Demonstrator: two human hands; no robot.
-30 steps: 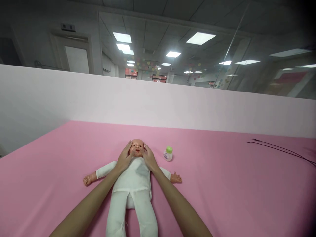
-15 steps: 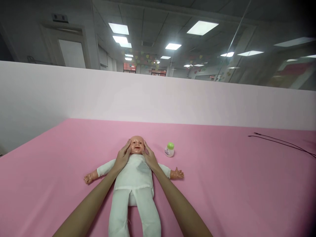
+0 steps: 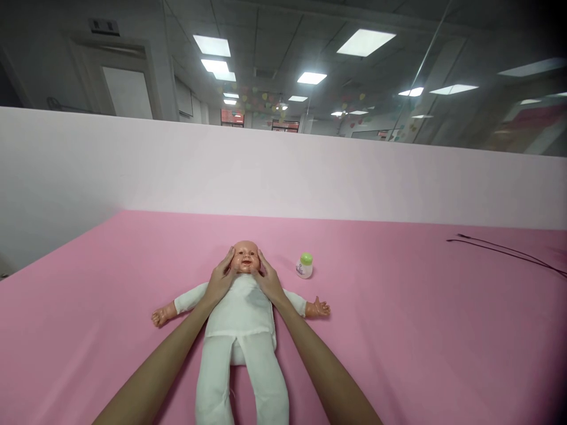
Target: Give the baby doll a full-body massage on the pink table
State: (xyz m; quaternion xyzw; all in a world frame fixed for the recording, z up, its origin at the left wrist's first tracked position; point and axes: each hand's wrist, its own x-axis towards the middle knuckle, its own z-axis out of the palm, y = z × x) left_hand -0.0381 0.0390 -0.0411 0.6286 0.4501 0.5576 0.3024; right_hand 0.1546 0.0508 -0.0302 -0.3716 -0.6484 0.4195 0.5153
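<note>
Left hand [image 3: 219, 282] and right hand [image 3: 269, 284] are resting their thumbs slightly wider of the mouth [image 3: 247, 262] than a second ago, clasping the head [image 3: 245, 247] of the doll [image 3: 241, 310] between curved fingers, equally near. It is lying face-up on the pink surface [image 3: 398, 307], long axis running away from the person; finger pressure is remaining unclear.

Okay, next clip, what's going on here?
A person's left hand and right hand rest against opposite sides of a baby doll's face. The white-clad doll lies on its back, arms spread, on a pink surface. A small green-lidded container stands right of its head, untouched. Thin dark cords lie farther right.
</note>
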